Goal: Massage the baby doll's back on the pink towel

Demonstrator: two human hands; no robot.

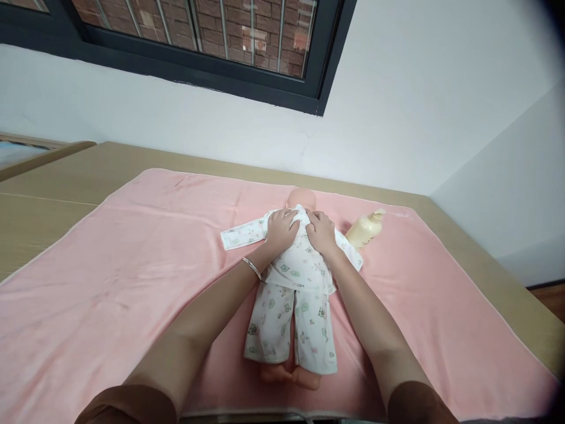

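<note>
A baby doll (302, 199) lies stretched out on a pink blanket (145, 294), its head toward the wall and its bare feet toward me. It wears a white printed top (300, 265) and matching trousers (270, 321). My left hand (282, 228) rests on the doll's upper body at the left shoulder side, fingers laid out over the cloth. On the other shoulder side lies my right hand (320, 231), its fingers also extended on the top. Between the two hands the collar area shows. Both sleeves of the top reach outward onto the blanket.
A pale yellow pump bottle (365, 229) is on the blanket, right of the doll. The blanket covers much of a wooden table (128, 156) set against a white wall (388, 118). A dark-framed window (203, 56) is above. At far left is a wooden rail (48, 158).
</note>
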